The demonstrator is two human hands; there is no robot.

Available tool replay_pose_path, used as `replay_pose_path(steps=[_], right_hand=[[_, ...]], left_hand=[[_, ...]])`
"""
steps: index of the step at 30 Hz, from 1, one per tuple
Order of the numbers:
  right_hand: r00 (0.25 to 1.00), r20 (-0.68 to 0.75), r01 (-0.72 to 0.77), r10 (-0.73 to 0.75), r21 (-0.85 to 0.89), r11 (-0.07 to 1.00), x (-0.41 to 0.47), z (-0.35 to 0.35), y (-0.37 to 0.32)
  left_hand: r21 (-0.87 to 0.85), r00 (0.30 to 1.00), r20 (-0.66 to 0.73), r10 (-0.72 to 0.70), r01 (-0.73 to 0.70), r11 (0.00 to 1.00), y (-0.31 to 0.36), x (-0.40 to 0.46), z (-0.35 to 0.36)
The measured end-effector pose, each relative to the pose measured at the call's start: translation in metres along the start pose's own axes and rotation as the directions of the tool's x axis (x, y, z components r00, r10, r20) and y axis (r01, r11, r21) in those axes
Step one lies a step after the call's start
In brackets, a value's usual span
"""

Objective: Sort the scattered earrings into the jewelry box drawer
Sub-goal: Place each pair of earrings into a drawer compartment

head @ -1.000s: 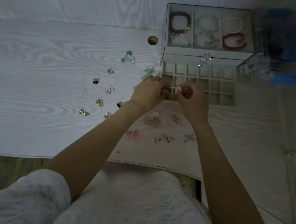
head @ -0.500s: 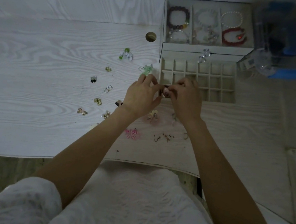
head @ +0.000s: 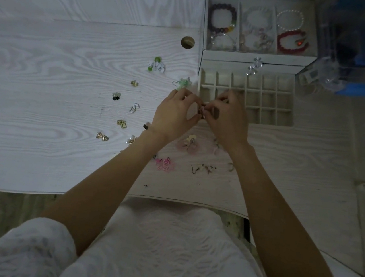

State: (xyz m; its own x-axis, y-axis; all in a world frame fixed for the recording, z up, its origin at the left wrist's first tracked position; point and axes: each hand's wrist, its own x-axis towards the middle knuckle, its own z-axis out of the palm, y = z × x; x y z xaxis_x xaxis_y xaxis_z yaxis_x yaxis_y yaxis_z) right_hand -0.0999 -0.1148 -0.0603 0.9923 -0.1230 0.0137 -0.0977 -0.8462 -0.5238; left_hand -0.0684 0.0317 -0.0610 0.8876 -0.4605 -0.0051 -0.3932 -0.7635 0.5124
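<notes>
My left hand (head: 175,116) and my right hand (head: 228,118) meet fingertip to fingertip over the front left corner of the open gridded drawer (head: 267,100) of the jewelry box (head: 255,55). Between the fingertips both hands pinch a small dark earring (head: 203,111), mostly hidden. Several earrings lie scattered on the white table: green-white ones (head: 156,66), a pale green one (head: 183,83), gold hearts (head: 102,136), a pink pair (head: 165,164), a pink fluffy pair (head: 190,144) and hook earrings (head: 203,168).
The box's top tray holds bracelets: a dark beaded one (head: 221,18), a red one (head: 291,41). A blue-and-clear container (head: 350,56) stands right of the box. A round cable hole (head: 187,42) sits left of it. The table's front edge (head: 30,191) curves near my lap.
Both hands have come closer together and shifted slightly toward me, fingertips now touching around the small earring at the drawer's front left corner.
</notes>
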Motion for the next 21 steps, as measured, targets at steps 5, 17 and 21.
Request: replay_pose_path(steps=[5,17,21], right_hand=[[0.993,0.108,-0.049,0.045,0.038,0.998,0.007,-0.007,0.002],[0.997,0.071,-0.032,0.024,0.105,0.994,-0.005,-0.002,0.006],[0.999,-0.042,-0.014,0.019,0.119,0.993,-0.034,-0.013,0.007]], left_hand=[[0.001,0.998,0.056,0.029,-0.029,1.0,-0.002,0.001,-0.001],[-0.118,0.999,-0.043,-0.017,0.012,0.993,0.0,-0.016,-0.005],[-0.093,0.998,-0.023,-0.053,0.05,0.994,0.001,-0.045,-0.005]])
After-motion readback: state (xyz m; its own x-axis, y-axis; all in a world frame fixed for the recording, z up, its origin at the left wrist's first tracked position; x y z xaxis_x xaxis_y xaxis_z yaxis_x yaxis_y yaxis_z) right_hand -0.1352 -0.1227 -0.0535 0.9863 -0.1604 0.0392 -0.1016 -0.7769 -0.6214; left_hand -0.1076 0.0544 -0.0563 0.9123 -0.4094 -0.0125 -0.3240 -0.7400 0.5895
